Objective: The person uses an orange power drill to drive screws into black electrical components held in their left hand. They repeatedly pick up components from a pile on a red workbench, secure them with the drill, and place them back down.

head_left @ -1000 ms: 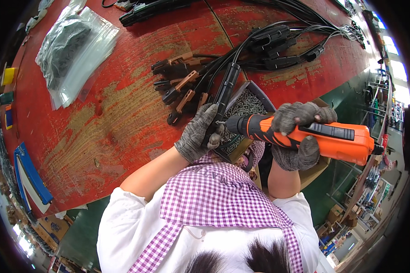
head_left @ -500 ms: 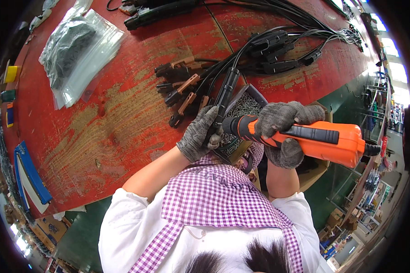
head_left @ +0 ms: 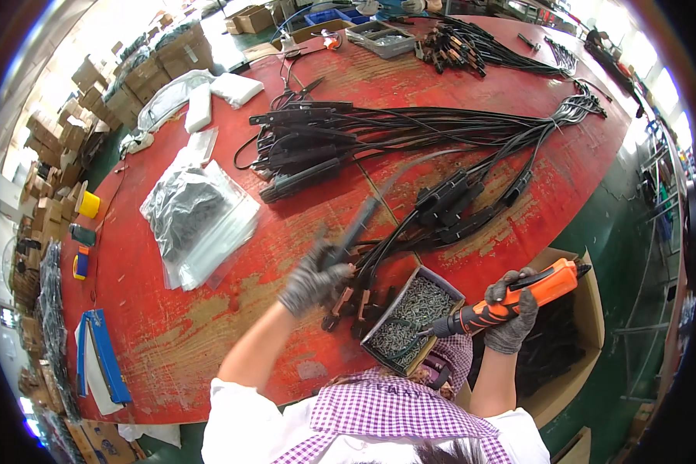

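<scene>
My left hand, in a grey glove and smeared by motion, is closed round a black cable handle above the red table. A blurred black cable trails from its far end. My right hand, gloved too, grips an orange electric screwdriver. Its bit points left, over a box of small screws at the table's near edge. Beside the left hand, several copper-coloured clamp pieces with black ends lie on the table, partly hidden by the handle and the cables.
Bundles of black cables with handles cross the table. A clear plastic bag of dark parts lies to the left. An open cardboard box of black parts stands at the right. Another person's hands show at the far edge.
My left hand has carried the black handle left, away from the screwdriver. The screwdriver has moved down and back to the screw box. My view has tilted up, showing more of the table.
</scene>
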